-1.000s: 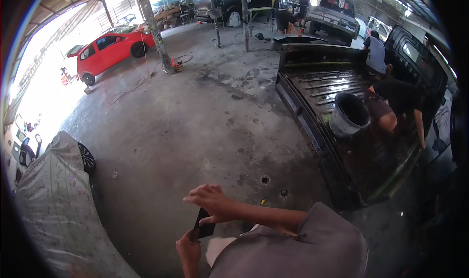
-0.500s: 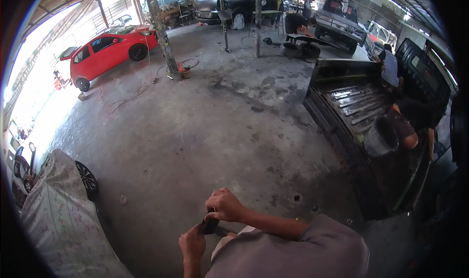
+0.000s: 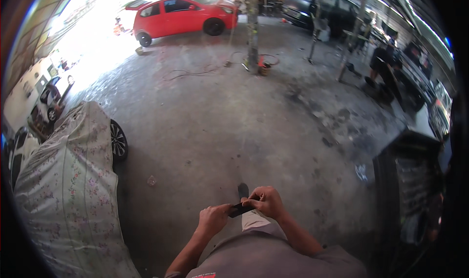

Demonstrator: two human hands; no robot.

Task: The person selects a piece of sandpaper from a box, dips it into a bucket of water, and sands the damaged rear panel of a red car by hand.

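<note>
My left hand [image 3: 214, 219] is at the lower middle, its fingers closed on one end of a flat black rectangular object [image 3: 238, 209]. My right hand [image 3: 267, 200] grips the other end, fingers bent over it. Both hands are in front of my body, above one dark shoe [image 3: 243, 190] and a pale trouser leg.
A flowered cloth [image 3: 68, 180] covers a vehicle at left. A dark truck bed [image 3: 405, 185] stands at right. Ahead are a red car [image 3: 171, 21], a post [image 3: 252, 38] with hoses on the floor, a dark vehicle [image 3: 312, 9] and people working [image 3: 380, 60].
The view has swung rightward across the scene, away from the truck bed and toward the red car. A foot now shows below my hands, which still hold the black object.
</note>
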